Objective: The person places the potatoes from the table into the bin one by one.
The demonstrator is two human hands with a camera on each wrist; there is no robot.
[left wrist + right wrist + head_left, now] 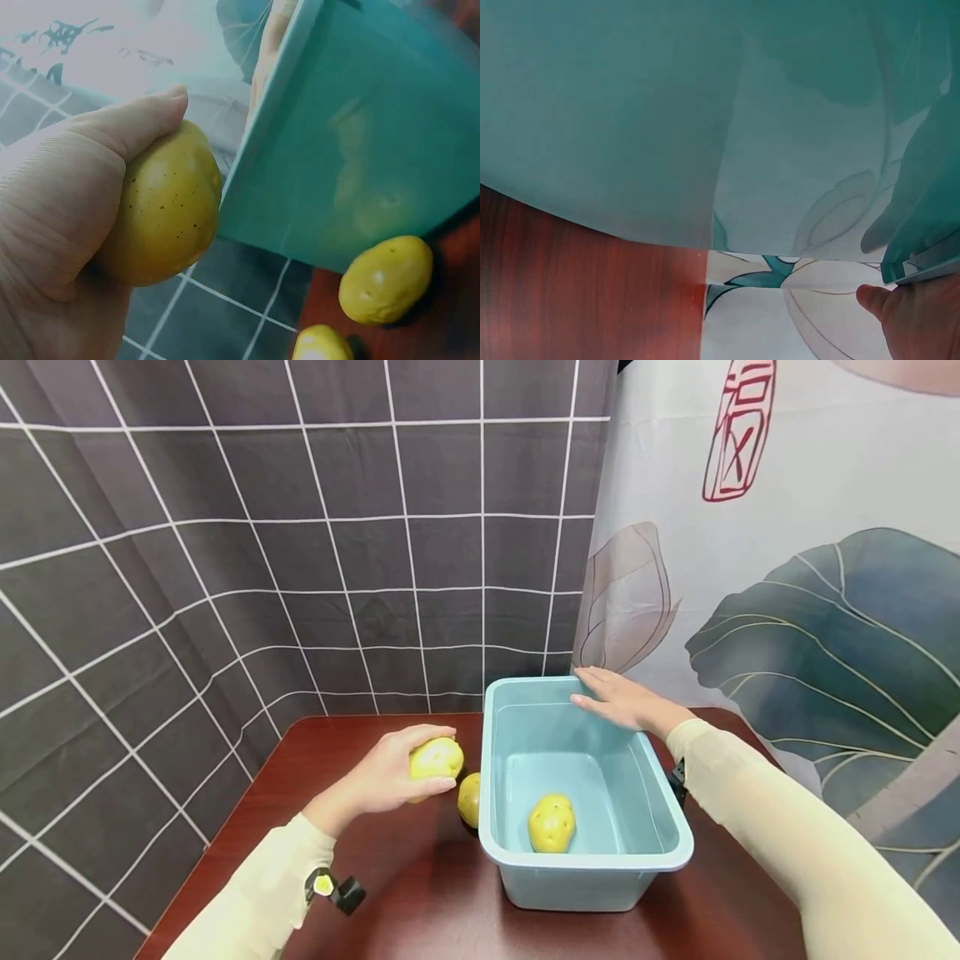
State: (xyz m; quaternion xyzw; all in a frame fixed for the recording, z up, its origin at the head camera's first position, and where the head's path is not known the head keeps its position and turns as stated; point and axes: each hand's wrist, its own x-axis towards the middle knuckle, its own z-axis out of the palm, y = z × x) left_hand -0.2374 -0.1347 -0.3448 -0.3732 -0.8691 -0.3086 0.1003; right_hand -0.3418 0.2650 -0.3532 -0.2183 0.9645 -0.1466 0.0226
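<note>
My left hand (382,770) grips a yellow potato (437,758) above the table, left of a light blue plastic basin (585,860). In the left wrist view, the thumb lies along the top of this held potato (169,206), close to the basin's outer wall (360,135). One potato (552,823) lies on the basin floor. Another potato (469,800) rests on the table against the basin's left side. The left wrist view also shows a partly cropped potato (322,343) on the table. My right hand (618,697) rests with extended fingers on the basin's far right rim.
The dark red wooden table (405,893) extends around the basin. Behind it hangs a dark grid-patterned curtain (442,552), and to the right a white curtain with leaf prints (817,635). The basin's raised rim (487,760) stands between the left hand and the basin's inside.
</note>
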